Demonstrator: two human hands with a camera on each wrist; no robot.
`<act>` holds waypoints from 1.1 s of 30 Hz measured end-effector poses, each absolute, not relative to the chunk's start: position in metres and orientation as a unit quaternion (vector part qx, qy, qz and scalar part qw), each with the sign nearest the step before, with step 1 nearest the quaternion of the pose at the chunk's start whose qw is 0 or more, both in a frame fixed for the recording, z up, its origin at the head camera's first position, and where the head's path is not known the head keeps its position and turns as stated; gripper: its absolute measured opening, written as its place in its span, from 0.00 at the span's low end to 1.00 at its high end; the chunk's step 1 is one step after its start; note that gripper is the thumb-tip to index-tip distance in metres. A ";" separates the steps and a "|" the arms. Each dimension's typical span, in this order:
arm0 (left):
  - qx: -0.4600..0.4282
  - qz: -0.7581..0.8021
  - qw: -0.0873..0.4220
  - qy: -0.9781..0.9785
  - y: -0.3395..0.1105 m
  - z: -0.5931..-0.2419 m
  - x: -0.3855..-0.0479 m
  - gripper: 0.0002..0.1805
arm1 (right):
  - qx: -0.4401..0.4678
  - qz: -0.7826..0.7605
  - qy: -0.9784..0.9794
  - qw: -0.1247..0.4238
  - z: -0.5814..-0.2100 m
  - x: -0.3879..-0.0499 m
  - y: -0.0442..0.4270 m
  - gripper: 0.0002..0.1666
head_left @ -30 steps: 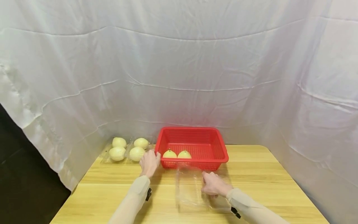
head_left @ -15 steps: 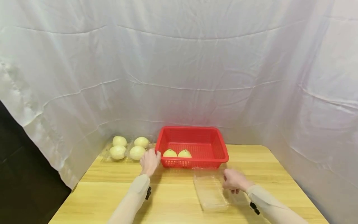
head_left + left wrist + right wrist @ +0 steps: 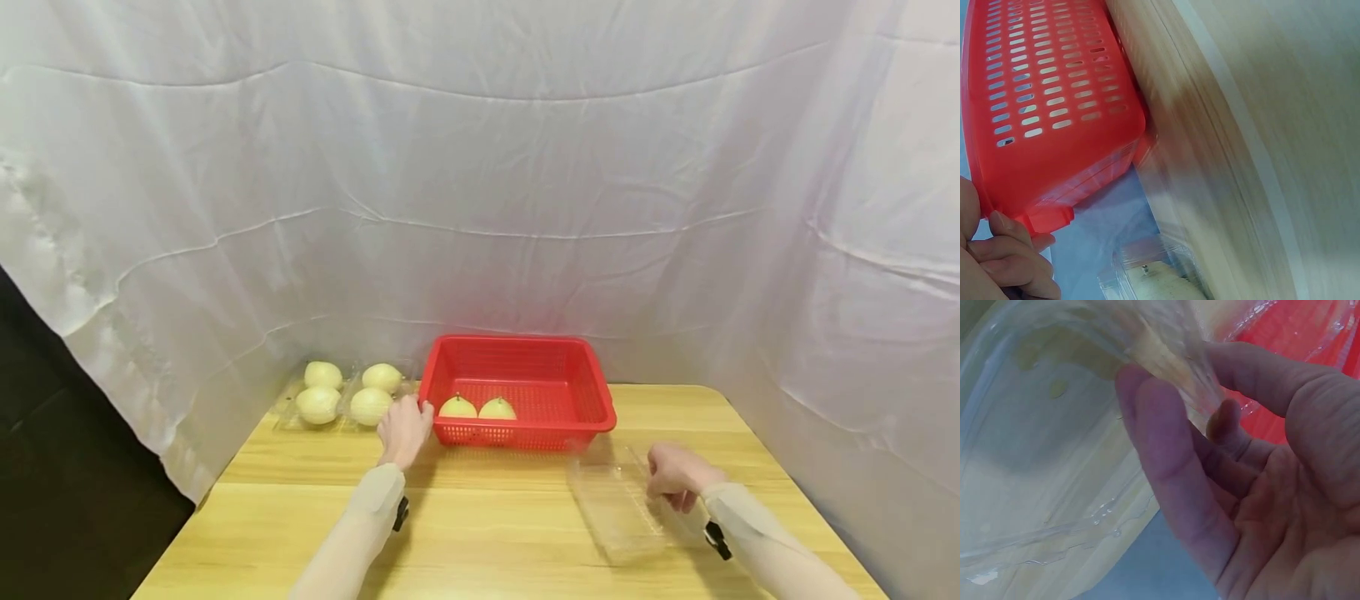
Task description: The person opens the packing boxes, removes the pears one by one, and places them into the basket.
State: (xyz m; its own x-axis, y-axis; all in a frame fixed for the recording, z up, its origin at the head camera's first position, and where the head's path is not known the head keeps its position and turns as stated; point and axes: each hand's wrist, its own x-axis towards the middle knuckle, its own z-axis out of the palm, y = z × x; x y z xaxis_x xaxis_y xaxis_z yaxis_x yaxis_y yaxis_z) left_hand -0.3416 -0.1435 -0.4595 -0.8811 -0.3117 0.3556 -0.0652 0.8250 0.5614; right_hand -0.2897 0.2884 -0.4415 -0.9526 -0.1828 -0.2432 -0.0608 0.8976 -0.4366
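Note:
My left hand (image 3: 405,430) grips the rim of a red plastic basket (image 3: 525,435) at its front left corner. In the left wrist view the curled fingers (image 3: 1016,256) sit at that rim. Two pale yellow pears (image 3: 457,407) lie in the basket's front left part. My right hand (image 3: 681,477) holds a clear plastic clamshell box (image 3: 617,508) over the table, right of and nearer than the basket. In the right wrist view its thumb and fingers pinch the box's thin plastic (image 3: 1172,350). Motion blur hides the box's exact outline.
Left of the basket, clear boxes hold several pears (image 3: 318,405), beside my left hand. The wooden table (image 3: 480,533) ends at a grey-white curtain (image 3: 525,192) behind and on both sides. A dark area (image 3: 67,442) shows beyond the left edge.
My right hand has moved right with the clear box, away from the basket's front. The left hand still holds the basket's corner, and the pears have stayed in place.

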 end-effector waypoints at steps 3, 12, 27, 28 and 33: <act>0.102 -0.280 0.222 -0.928 -0.143 -0.459 -0.342 0.14 | -0.047 -0.224 0.961 0.152 -0.440 -0.291 0.305 0.10; 0.105 -0.280 0.216 -0.929 -0.147 -0.460 -0.340 0.15 | -0.014 -0.256 0.956 0.142 -0.443 -0.309 0.342 0.07; 0.097 -0.282 0.211 -0.931 -0.144 -0.462 -0.341 0.14 | -0.014 -0.151 0.988 -0.018 -0.457 -0.340 0.361 0.12; 0.097 -0.281 0.211 -0.931 -0.144 -0.462 -0.341 0.14 | -0.015 -0.150 0.988 -0.009 -0.455 -0.339 0.360 0.13; 0.095 -0.280 0.215 -0.931 -0.145 -0.461 -0.342 0.14 | -0.085 -0.174 0.979 0.062 -0.440 -0.329 0.359 0.18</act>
